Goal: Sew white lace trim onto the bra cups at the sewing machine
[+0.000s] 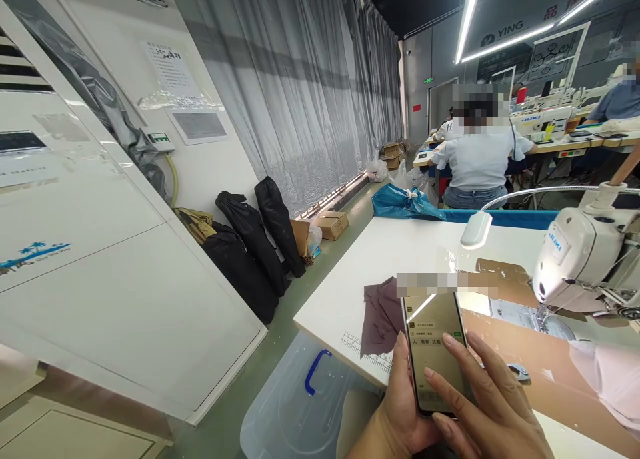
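Observation:
A smartphone [434, 352] with its screen lit rests in my left hand [403, 415], whose fingers wrap around its left side and lower edge. Over the screen hover or touch the spread fingers of my right hand [493, 395]; whether the fingertips press the glass I cannot tell. Text lines and a keyboard-like area show on the screen. Just behind the phone a dark purple cloth piece [383, 315] lies on the white sewing table [345, 272], partly over a printed ruler scale. Beside my right hand lies a small metal tool [520, 373], partly hidden.
A white sewing machine [567, 259] with a lamp [476, 230] stands at right, pale pink fabric [607, 379] near it. Below the table edge is a clear plastic bin [285, 399]. Black wrapped rolls [250, 245] lean at left. A person [475, 152] sits ahead at another machine.

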Tool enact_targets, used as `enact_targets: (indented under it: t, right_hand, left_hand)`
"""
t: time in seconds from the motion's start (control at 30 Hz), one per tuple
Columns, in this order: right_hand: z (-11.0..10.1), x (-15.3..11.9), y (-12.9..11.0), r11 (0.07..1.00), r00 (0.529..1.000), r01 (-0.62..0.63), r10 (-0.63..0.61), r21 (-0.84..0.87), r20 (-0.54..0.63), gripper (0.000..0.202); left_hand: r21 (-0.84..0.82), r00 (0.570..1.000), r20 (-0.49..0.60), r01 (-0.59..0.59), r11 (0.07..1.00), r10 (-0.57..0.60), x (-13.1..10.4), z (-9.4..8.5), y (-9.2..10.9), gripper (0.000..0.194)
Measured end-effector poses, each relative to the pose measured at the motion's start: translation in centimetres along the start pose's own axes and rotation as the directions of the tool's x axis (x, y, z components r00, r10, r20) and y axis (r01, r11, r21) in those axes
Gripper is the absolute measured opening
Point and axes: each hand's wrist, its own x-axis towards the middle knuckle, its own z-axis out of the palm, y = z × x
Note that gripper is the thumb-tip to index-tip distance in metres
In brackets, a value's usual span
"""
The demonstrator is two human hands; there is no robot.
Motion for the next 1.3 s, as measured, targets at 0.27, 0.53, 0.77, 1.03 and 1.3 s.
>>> enact_targets:
  t: [0.27,0.53,0.77,1.03,1.3]
  right_hand:
    - [-0.02,-0.04,-0.05,1.000,1.000,-0.015,0.016,0.012,-0.016,0.025]
    - [0.03,-0.50,0.21,0.999,0.999,-0.037,0.038,0.021,-0.024,0.024]
    - [-0.02,-0.35,0.37,0.993,0.993,-0.117,0.117,0.001,-0.030,0.027]
    - [0.13,-0.77,0.25,0.999,0.999,-0.034,0.035,0.025,-0.018,0.022]
    - [-0.63,-0.46,0.21,0.997,0.993,-0.062,0.067,0.048,-0.095,0.017]
  left_hand:
    - [0.001,0.999,-0.032,0.007,1.000,-0.007,-0.06,-0.11,-0.16,0.069]
    - [-0.029,0.999,-0.032,0.001,1.000,-0.002,-0.01,-0.53,-0.29,0.070]
    - [-0.052,1.000,0.004,0.027,0.998,-0.027,0.11,-0.29,-0.30,0.077]
    - [-0.035,0.999,-0.044,0.009,0.999,-0.011,-0.02,-0.63,-0.25,0.070]
    - [-0.035,0.999,-0.039,0.016,0.999,-0.017,0.15,-0.95,-0.63,0.075]
